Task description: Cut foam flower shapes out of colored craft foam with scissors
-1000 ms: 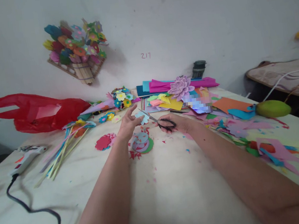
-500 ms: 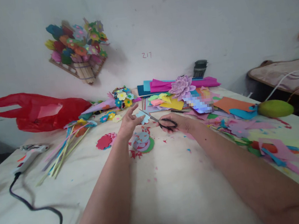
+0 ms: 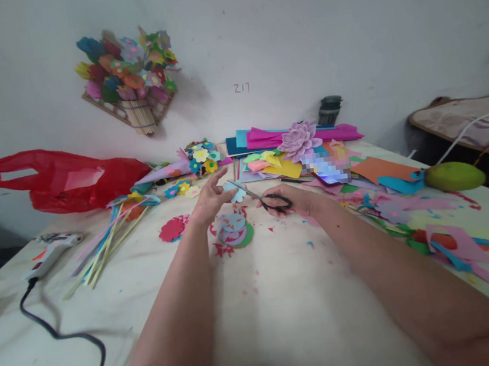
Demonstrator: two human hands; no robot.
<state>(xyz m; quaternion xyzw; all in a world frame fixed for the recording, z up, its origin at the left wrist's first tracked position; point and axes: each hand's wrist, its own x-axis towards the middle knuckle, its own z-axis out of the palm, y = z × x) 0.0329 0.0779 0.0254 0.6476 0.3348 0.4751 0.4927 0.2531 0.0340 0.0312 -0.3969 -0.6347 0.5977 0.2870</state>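
Between the thumb and fingers of my left hand [image 3: 211,200] is a pale blue paper flower [image 3: 237,193] with a scalloped edge. My right hand [image 3: 289,200] grips black-handled scissors [image 3: 277,204], whose metal blades point left and reach the flower's edge. Just below on the table lie stacked paper circles [image 3: 235,231] in pale blue, lilac and green, with small red scraps around them. To the left of my left wrist is a red scalloped paper piece [image 3: 173,229], with pink and blue ones partly under it.
A red plastic bag [image 3: 66,184], paper strips [image 3: 100,242] and a white power strip [image 3: 51,257] with a black cord occupy the left. Coloured sheets, a lilac flower [image 3: 299,140] and a phone [image 3: 326,168] lie behind my hands. Paper scraps [image 3: 452,246] and a green mango-like fruit [image 3: 455,175] are rightward.
The whole view has shifted slightly. Both hands keep nearly the same pose, with the scissors still at the pale blue flower's edge.
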